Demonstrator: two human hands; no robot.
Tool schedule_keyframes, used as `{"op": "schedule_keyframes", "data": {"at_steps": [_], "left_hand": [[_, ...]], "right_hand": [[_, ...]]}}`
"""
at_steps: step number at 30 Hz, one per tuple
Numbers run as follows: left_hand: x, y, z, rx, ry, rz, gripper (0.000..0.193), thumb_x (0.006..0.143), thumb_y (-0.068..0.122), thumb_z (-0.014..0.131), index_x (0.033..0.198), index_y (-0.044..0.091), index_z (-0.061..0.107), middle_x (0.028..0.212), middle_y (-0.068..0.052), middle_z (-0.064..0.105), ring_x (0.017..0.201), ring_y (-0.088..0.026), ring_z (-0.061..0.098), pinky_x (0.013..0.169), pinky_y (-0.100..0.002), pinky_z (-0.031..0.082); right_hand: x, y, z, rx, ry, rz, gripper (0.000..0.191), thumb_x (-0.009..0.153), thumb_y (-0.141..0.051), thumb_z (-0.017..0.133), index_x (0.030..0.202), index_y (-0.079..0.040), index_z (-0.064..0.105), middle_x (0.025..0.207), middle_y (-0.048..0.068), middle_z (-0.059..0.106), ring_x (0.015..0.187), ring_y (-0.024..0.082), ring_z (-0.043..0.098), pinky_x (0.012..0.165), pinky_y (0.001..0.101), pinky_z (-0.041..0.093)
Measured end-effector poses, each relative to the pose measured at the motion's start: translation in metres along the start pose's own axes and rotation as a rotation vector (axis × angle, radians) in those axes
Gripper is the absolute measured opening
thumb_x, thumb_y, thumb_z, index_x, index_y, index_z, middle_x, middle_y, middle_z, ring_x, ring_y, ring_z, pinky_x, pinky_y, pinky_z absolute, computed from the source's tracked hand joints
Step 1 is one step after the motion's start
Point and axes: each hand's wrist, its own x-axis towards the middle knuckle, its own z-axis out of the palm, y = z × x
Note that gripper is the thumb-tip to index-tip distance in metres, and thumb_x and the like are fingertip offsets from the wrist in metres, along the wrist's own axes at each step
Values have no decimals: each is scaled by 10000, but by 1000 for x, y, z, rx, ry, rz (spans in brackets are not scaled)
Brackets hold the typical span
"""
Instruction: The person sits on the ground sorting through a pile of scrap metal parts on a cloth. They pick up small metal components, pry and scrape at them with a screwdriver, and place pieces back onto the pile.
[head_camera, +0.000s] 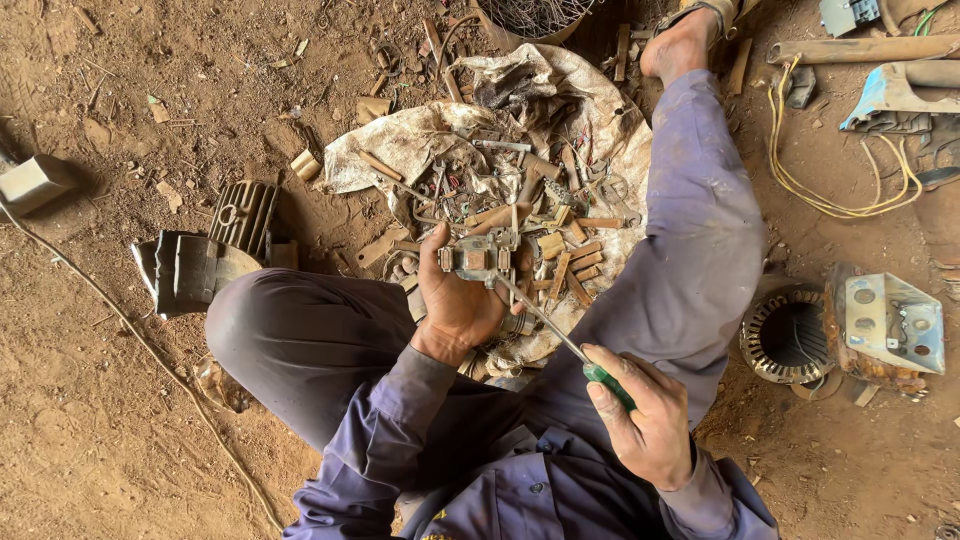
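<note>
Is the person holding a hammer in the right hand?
No, the right hand grips a green-handled screwdriver, whose tip meets the small metal part held in the left hand.

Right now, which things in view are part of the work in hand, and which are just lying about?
In use:
- left hand holding a small metal part
- right hand gripping a green-handled screwdriver, tip at the part

Lying about:
- scrap pile on a cloth
- finned motor housing
- motor stator
- yellow wires
- rusty pipe
- grey metal bracket
</note>
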Motion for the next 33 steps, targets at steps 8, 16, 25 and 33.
{"op": "schedule_keyframes", "data": {"at_steps": [8, 16, 25, 33], "left_hand": [[1, 0, 0, 6, 100, 9, 860, 979, 681, 425, 1478, -9, 537, 1060, -189, 673, 917, -253, 666, 583, -385, 553], [3, -3, -3, 90, 72, 89, 855, 942, 628, 513, 1525, 3, 516, 1174, -148, 654, 999, -258, 632, 803, -430, 541], [5, 0, -6, 332, 146, 307, 939, 853, 502, 632, 1549, -90, 417, 1506, -148, 580, 1311, -253, 589, 1121, -386, 472], [3, 2, -11, 359, 52, 329, 938, 867, 392, 740, 1602, -64, 377, 1443, -194, 569, 1244, -247, 607, 1075, -345, 497]], "right_hand": [[0, 1, -5, 5, -44, 2, 355, 951, -173, 667, 1257, 8, 668, 936, 131, 757, 776, 238, 750, 686, 322, 570], [-1, 0, -6, 53, -96, 100, 400, 966, -217, 642, 1300, 2, 653, 765, 79, 750, 617, 165, 717, 610, 301, 551], [0, -12, -7, 119, -126, 264, 393, 975, -218, 597, 1321, -40, 652, 732, 37, 751, 474, 113, 586, 485, 284, 502], [2, -28, -1, 1, -32, 167, 343, 1012, -195, 585, 1313, -41, 645, 899, 90, 767, 686, 179, 702, 609, 295, 548]]}}
